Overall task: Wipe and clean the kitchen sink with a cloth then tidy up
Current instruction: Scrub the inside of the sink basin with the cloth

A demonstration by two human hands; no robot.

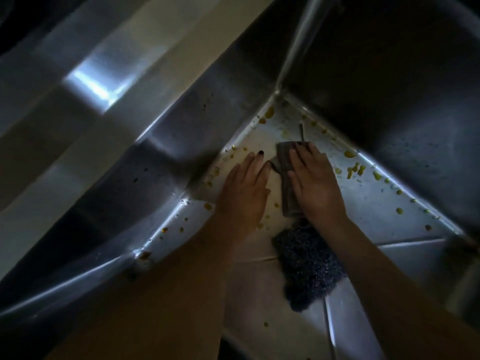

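Though the light is dim, the steel sink (389,203) floor reads clearly: it is flecked with yellow-brown drops (349,153) along the wall seams and in the far corner. The cloth (284,165), grey and folded, lies on the floor near that corner. Right hand (317,185) presses it flat, fingers straight, not curled round it. Left hand (244,193) lies flat on bare steel just beside, holding nothing. A dark scourer (304,268) sits by the right wrist, partly hidden by the forearm.
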